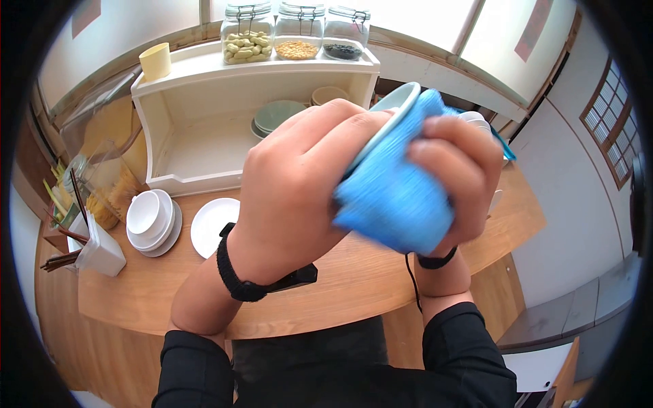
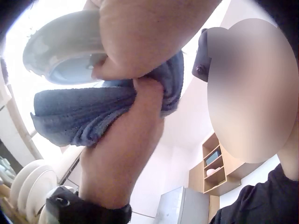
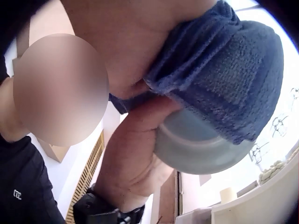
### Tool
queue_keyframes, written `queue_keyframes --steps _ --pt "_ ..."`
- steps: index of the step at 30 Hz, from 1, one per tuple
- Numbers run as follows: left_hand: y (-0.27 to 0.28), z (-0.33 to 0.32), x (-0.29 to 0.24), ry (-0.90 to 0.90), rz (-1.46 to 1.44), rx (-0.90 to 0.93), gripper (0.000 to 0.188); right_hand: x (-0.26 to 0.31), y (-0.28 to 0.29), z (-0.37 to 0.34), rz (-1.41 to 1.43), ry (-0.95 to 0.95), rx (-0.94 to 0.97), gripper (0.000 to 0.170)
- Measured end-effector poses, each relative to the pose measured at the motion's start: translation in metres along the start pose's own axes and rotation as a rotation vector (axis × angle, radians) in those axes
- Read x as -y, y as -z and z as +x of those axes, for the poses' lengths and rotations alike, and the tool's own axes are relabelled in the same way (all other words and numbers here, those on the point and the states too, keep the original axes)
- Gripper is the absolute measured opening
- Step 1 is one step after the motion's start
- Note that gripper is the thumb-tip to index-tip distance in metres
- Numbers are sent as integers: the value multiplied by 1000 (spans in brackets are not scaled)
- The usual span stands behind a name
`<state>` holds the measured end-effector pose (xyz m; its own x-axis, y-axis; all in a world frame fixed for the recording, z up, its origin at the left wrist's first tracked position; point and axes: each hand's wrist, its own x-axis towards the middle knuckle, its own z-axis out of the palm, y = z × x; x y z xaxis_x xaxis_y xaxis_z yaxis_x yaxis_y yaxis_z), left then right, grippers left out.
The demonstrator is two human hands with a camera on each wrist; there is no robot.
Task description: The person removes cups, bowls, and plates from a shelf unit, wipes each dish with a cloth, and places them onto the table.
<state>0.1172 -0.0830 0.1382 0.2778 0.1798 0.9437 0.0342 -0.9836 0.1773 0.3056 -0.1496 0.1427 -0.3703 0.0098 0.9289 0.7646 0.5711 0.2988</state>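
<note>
A pale green dish (image 1: 410, 102) is held up in front of the chest, tilted on its side, with much of it hidden by the hands and cloth. My left hand (image 1: 296, 170) grips it by the edge, thumb on one face. Bunched in my right hand (image 1: 466, 170) is a blue cloth (image 1: 398, 197), pressed against the dish and slightly blurred. From the left wrist, the foot ring shows on the underside of the dish (image 2: 65, 51), above the hanging cloth (image 2: 79, 114). In the right wrist view the cloth (image 3: 243, 74) overlaps the dish (image 3: 201, 154).
Below lies a wooden table (image 1: 340, 292) with a white plate (image 1: 212, 228), stacked white dishes (image 1: 151, 221) and a white chopstick holder (image 1: 102, 248). A white shelf (image 1: 197, 160) behind holds green plates (image 1: 277, 117), with jars (image 1: 298, 34) and a yellow cup (image 1: 155, 62) on top. White plates (image 2: 37, 186) stand upright to the right.
</note>
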Motion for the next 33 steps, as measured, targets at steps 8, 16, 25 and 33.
queue_keyframes --steps 8,16,25,33 --pt "-4 2 -7 -93 -3 -49 26 -39 -8 -7 129 -52 -234 56" --pt "-7 -2 1 -22 -76 -12 40 13 10 -1 -39 83 78 47" --pt "-4 -1 -14 84 -106 22 32 -39 7 0 138 -188 -77 53" --pt "-6 1 -5 -116 6 -52 47 -22 11 2 44 44 -97 44"
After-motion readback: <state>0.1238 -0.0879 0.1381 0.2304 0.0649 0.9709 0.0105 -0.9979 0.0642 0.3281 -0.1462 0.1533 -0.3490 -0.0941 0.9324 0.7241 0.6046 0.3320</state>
